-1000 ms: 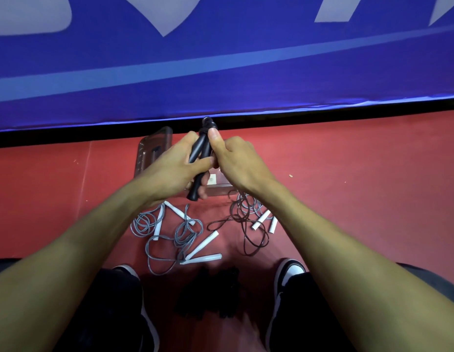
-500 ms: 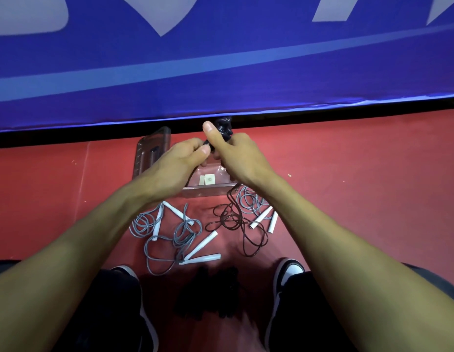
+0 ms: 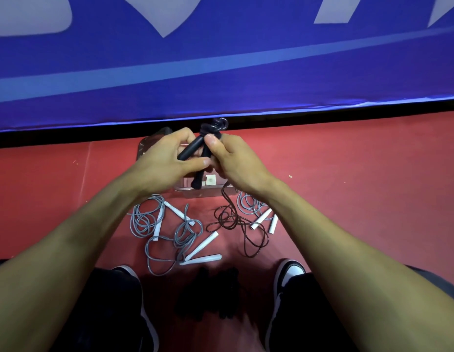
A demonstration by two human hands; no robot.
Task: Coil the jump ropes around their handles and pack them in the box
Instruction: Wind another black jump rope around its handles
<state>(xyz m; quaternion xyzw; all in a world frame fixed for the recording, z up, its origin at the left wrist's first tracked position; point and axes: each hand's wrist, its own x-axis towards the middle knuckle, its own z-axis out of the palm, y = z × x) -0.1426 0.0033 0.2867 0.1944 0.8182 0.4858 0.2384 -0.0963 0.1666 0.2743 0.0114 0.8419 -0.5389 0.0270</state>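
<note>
Above the clear box (image 3: 195, 193), both hands (image 3: 165, 163) (image 3: 236, 161) now grip the black handles (image 3: 192, 151) splayed apart, a fresh cord loop on top as coiling continues.

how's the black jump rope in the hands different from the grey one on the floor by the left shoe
The black jump rope has black handles, gripped by the left hand and right hand; the grey jump rope has white handles, untouched.
The black one's handles are held together above the box, cord bunched at their top, the rest trailing to the floor; the grey one's handles lie scattered, cord in loose loops.
Neither is packed yet.
</note>
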